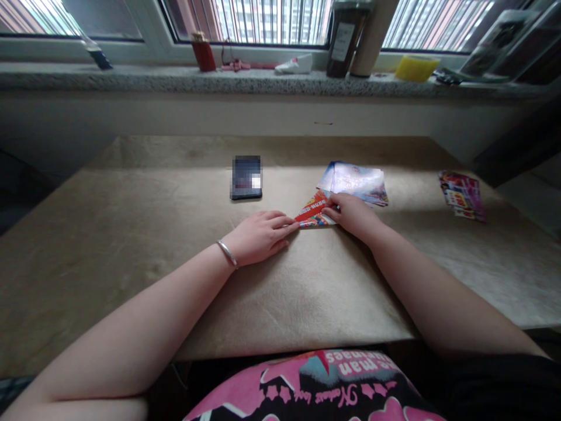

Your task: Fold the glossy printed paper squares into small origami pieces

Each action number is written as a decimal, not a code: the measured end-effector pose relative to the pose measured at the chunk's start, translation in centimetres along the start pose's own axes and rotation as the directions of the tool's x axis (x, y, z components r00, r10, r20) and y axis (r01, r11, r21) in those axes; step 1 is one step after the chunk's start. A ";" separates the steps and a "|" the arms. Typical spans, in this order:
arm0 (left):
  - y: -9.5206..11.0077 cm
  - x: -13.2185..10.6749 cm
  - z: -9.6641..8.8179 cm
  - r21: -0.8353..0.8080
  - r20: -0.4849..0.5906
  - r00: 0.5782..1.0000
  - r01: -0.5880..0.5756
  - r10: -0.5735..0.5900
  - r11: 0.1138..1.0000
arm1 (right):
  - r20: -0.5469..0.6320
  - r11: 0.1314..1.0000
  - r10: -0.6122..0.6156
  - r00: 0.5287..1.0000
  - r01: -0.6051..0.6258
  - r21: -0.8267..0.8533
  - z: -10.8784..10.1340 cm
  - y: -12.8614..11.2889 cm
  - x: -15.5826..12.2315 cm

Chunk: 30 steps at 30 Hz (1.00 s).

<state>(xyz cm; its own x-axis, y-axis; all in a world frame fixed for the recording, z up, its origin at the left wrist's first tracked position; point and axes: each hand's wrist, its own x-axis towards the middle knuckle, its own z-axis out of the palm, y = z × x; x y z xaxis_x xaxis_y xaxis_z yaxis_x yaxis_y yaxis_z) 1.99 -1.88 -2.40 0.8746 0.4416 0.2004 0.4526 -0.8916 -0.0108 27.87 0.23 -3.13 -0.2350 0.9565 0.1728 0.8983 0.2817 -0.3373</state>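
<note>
A folded piece of printed paper (310, 208), red with white characters and a multicoloured lower edge, lies on the table and narrows to a point at its left. My left hand (262, 237), with a silver bangle at the wrist, rests palm down with fingers stretched out. Its fingertips touch the paper's left point. My right hand (352, 215) has its fingers bent together on the paper's right part, thumb and forefinger pinching it. Part of the paper is hidden under that hand. Just behind lies a stack of bluish-purple printed sheets (357, 181).
A dark phone-like device (246, 178), blurred out, lies behind my left hand. Pink printed packets or cards (462, 196) sit at the far right of the beige table (131, 234). On the stone windowsill stand a red container (203, 54), a dark jar (346, 41) and yellow tape (416, 68).
</note>
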 end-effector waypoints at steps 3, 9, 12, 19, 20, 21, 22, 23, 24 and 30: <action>0.2 0.0 0.0 -0.030 0.001 1.000 0.007 -0.007 1.000 | 0.024 0.999 0.032 0.999 -0.032 -0.010 -0.4 0.1 -0.2; 0.4 0.1 -0.1 -0.082 -0.022 1.000 0.019 -0.021 0.996 | 0.060 0.993 0.028 0.998 -0.021 -0.116 -0.8 -0.2 -0.4; 0.4 0.2 -0.2 -0.086 -0.020 1.000 0.021 -0.023 0.996 | 0.073 0.983 0.050 0.996 -0.036 -0.178 -1.0 -0.5 -0.4; 0.6 0.2 -0.2 -0.086 -0.023 1.000 0.018 -0.020 0.996 | 0.082 0.979 0.020 0.996 -0.003 -0.206 -0.7 -0.3 -0.2; 0.6 0.3 -0.2 -0.081 -0.021 1.000 0.019 -0.021 0.997 | 0.087 0.978 0.019 0.996 -0.001 -0.208 -0.6 -0.3 -0.1; 0.6 0.3 -0.2 -0.075 -0.018 1.000 0.019 -0.021 0.997 | 0.093 0.978 0.017 0.995 0.003 -0.210 -0.6 -0.2 -0.1; 0.7 0.3 -0.2 -0.069 -0.017 1.000 0.019 -0.020 0.997 | 0.100 0.978 0.015 0.995 0.006 -0.210 -0.5 -0.2 -0.1; 0.7 0.3 -0.2 -0.063 -0.019 1.000 0.018 -0.019 0.998 | 0.102 0.977 0.010 0.995 0.012 -0.211 -0.6 -0.1 -0.2; 0.8 0.4 -0.1 -0.057 -0.024 1.000 0.015 -0.016 0.998 | 0.096 0.977 -0.001 0.995 0.022 -0.213 -0.6 -0.1 -0.2; 0.8 0.3 -0.1 -0.017 -0.029 1.000 0.000 -0.001 1.000 | -0.063 0.920 -0.231 0.971 0.197 -0.338 -1.5 -1.4 -1.0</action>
<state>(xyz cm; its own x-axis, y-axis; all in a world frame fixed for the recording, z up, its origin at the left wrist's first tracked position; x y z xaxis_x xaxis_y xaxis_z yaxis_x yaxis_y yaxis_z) 2.54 -2.46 -2.21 0.8687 0.4391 0.2292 0.4499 -0.8931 0.0059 27.40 -1.21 -1.45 -0.4123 0.8589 0.3039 0.9059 0.4219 0.0367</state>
